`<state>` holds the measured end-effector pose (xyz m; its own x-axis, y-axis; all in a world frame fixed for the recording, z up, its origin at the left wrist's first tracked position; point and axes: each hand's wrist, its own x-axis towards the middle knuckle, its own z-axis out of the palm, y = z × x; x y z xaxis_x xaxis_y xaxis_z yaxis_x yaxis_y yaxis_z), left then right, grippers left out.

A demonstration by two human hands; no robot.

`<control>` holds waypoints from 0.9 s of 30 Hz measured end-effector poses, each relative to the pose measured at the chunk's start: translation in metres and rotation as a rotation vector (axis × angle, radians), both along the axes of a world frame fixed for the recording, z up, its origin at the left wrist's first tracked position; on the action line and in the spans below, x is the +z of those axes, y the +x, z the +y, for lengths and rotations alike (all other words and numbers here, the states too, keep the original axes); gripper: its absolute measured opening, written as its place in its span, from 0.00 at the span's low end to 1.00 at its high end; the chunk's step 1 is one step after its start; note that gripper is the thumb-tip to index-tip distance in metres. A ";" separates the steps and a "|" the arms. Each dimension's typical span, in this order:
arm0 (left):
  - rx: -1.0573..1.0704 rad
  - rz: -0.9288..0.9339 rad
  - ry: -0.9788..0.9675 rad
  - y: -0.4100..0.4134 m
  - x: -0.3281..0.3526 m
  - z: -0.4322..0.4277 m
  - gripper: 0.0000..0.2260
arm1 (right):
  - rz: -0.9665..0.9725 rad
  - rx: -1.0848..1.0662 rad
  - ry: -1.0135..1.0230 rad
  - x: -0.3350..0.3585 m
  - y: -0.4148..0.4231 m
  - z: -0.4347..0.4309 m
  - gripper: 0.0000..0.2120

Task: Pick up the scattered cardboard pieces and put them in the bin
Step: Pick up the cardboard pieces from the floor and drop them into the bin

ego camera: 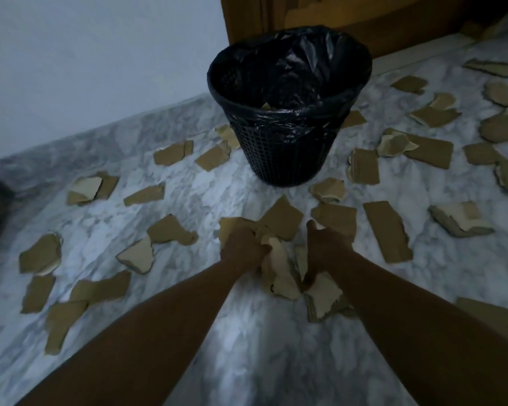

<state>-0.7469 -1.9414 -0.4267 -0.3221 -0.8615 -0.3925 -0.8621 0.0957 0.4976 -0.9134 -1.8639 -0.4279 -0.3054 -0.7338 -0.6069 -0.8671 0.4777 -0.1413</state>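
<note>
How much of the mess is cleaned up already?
Barely started. One scrap shows inside the bin. The left hand grips a crumpled bunch; the right hand seems to hold a torn piece. Many cardboard pieces lie on the floor.

I read this as a room in a home: grey-veined white marble floor [247, 361], plain pale wall [100, 54] at upper left, brown wooden door [247, 19] at top. A small bag-lined black mesh wastebasket [288, 150] stands mid-frame.
</note>
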 end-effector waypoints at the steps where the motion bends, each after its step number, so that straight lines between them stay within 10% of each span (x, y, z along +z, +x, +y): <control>1: -0.015 0.015 0.000 0.001 0.002 -0.002 0.10 | -0.020 -0.010 -0.030 -0.001 0.000 0.001 0.70; 6: -0.062 0.064 0.098 0.005 0.010 -0.011 0.17 | -0.146 -0.115 -0.106 -0.007 -0.007 0.004 0.71; 15: 0.220 0.316 0.348 -0.014 0.017 0.008 0.29 | -0.146 -0.066 -0.371 -0.012 0.008 0.016 0.17; 27: -0.158 -0.025 0.105 -0.055 0.013 -0.037 0.34 | -0.062 0.005 0.245 0.034 -0.029 0.031 0.23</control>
<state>-0.8024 -1.9788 -0.4141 -0.4387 -0.7549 -0.4876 -0.8530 0.1791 0.4902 -0.9428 -1.8326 -0.3944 -0.2586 -0.5640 -0.7842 -0.8630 0.4997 -0.0748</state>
